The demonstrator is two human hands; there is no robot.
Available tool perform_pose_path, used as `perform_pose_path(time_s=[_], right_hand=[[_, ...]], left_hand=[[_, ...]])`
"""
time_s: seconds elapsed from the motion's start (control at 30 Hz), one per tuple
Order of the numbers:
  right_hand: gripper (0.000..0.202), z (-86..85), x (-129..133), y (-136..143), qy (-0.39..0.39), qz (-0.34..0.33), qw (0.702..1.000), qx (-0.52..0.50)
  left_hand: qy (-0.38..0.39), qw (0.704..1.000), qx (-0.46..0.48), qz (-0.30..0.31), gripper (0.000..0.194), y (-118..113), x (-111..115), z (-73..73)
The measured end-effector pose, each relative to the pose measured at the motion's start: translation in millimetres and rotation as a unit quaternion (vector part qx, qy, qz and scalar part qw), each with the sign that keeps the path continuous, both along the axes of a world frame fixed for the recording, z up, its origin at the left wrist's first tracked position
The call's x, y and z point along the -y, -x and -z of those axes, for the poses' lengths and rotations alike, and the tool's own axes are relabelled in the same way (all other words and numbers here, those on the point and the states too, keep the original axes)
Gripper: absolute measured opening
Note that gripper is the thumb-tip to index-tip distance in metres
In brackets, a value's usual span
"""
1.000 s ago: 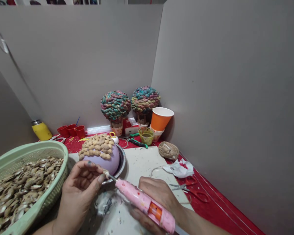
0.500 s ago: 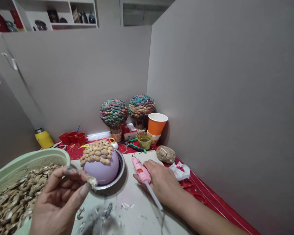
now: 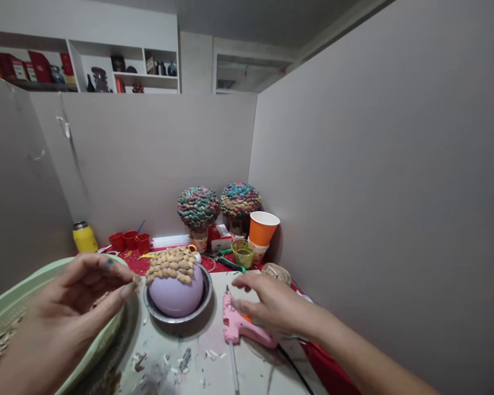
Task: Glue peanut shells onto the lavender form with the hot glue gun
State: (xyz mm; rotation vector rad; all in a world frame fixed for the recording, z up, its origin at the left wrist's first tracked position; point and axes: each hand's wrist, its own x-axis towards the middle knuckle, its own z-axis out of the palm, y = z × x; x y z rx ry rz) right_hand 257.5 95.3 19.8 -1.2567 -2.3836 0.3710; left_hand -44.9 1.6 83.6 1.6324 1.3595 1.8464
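Note:
My left hand pinches a small piece of shell between thumb and fingertips, left of the ball. The purple ball sits in a metal bowl, its upper part covered with rows of peanut shells. A pink glue gun with a clear glue stick out of its back lies on the board. Over it hovers my right hand, fingers apart, holding nothing.
At the left stands a green basket of shells. Behind are a yellow jar, red cups, two colourful shell-covered trees, an orange cup, pliers and twine. Shell scraps litter the board.
My right hand has let go of the glue gun, which now lies on the board. My left hand has moved slightly left, away from the ball. The view has tilted up.

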Motion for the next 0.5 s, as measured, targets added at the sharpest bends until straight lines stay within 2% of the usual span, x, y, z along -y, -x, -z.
perform_pose_path(time_s=[0.1,0.17,0.27,0.37,0.43,0.5], right_hand=[[0.025,-17.3,-13,29,-0.042,-0.042,0.994,-0.089],[0.025,-18.4,-27,54,-0.070,-0.069,0.985,-0.140],[0.028,-7.6,-54,85,-0.102,-0.095,0.971,-0.194],[0.031,8.1,-78,104,-0.102,-0.123,0.962,-0.219],[0.031,16.2,-87,110,-0.092,-0.144,0.959,-0.228],[0.031,21.1,-90,112,-0.083,-0.161,0.954,-0.238]], left_hand=[[-0.042,0.983,-0.170,0.053,0.014,-5,-21,-0.4],[-0.097,0.956,-0.268,0.064,0.011,-10,-35,2.8],[-0.117,0.901,-0.408,0.084,0.009,-15,-53,9.7],[-0.120,0.837,-0.526,0.093,0.014,-17,-66,15.9],[-0.127,0.802,-0.575,0.100,0.017,-17,-72,18.7],[-0.125,0.780,-0.603,0.112,0.019,-18,-77,20.4]])
